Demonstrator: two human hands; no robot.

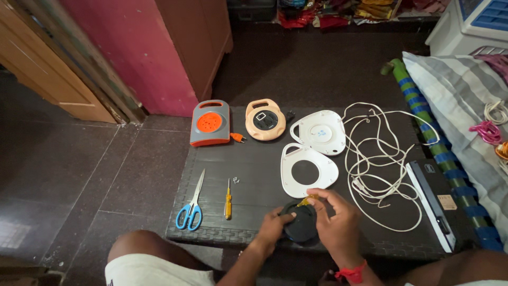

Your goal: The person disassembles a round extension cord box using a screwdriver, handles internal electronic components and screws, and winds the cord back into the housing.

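My left hand [272,225] grips the left edge of a round black reel part [301,225] at the near edge of a low dark table [248,175]. My right hand [336,217] rests over the part's right side and pinches a small yellowish piece [306,200] on top of it. Just beyond lie two white shell halves: one with a round hole [308,170], one closed [318,131]. A loose white cable [378,159] sprawls to the right.
On the table's left lie blue-handled scissors [190,206], a yellow screwdriver [228,198] and small screws [236,180]. A grey-and-orange cord reel [210,123] and a peach one [265,119] stand at the back. A dark flat case [436,201] and striped bedding [460,100] are at right.
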